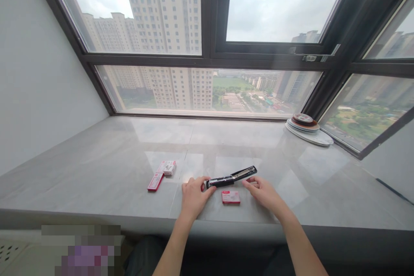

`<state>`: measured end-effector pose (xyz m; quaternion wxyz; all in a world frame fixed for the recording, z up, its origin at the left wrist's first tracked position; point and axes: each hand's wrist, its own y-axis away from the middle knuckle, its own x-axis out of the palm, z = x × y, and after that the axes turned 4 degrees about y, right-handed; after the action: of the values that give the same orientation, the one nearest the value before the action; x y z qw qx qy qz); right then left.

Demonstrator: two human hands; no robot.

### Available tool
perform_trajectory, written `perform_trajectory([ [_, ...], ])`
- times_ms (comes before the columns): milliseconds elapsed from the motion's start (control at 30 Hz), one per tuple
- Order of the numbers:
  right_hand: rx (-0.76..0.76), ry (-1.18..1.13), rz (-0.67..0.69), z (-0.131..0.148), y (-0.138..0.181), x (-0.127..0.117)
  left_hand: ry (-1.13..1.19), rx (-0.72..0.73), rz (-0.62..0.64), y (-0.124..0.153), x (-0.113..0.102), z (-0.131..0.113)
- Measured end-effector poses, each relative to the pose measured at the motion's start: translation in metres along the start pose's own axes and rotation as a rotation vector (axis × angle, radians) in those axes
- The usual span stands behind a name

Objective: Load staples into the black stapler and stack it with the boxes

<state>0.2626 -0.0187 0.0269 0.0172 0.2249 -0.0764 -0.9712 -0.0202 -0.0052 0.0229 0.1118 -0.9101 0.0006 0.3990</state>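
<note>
A black stapler (232, 177) is swung wide open, its metal inner parts showing, and it tilts up toward the right. My left hand (194, 194) grips its left end between thumb and fingers. Just below the stapler's raised right end is my right hand (263, 192), fingers curled in toward the thumb. Whether those fingertips hold something small or touch the stapler is hard to see. A small red-and-white box (230, 197) lies on the sill between my hands, below the stapler.
Left of my hands, a few more small red-and-white boxes (155, 182) lie grouped, one white box (169, 167) among them. Stacked plates and lids (305, 127) stand at the back right by the window frame (207, 61). The grey stone sill (106, 172) ends in a front edge near my forearms.
</note>
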Motion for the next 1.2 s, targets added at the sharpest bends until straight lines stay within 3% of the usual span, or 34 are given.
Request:
perform_trajectory([
  [100,-0.005,-0.189,0.034,-0.002,-0.003,-0.023,0.010,0.010,0.030,-0.002,0.001,0.000],
  [200,-0.136,-0.263,0.104,0.018,-0.015,-0.022,0.012,0.029,0.034,-0.002,0.001,0.000],
  [367,-0.380,-0.020,0.144,0.049,-0.040,0.004,0.012,0.038,0.038,-0.001,0.000,-0.002],
  [567,-0.418,0.325,0.154,0.066,-0.043,0.035,-0.010,0.071,0.042,-0.001,0.001,-0.001],
  [667,-0.453,0.475,0.136,0.072,-0.037,0.039,-0.014,0.083,0.043,0.002,-0.001,0.001],
  [800,-0.462,0.484,0.161,0.068,-0.035,0.028,-0.047,0.144,-0.047,0.012,-0.003,-0.011],
  [867,-0.409,0.471,0.133,0.062,-0.039,0.020,-0.076,0.281,0.014,0.018,-0.001,-0.027],
  [1000,-0.280,0.429,0.040,0.047,-0.051,0.009,-0.076,0.590,0.352,0.021,0.005,-0.058],
  [1067,-0.253,0.387,0.027,0.039,-0.053,0.006,-0.053,0.610,0.429,0.016,0.002,-0.062],
  [1200,-0.190,0.224,-0.005,0.017,-0.039,0.002,-0.023,0.432,0.370,0.002,-0.024,-0.036],
])
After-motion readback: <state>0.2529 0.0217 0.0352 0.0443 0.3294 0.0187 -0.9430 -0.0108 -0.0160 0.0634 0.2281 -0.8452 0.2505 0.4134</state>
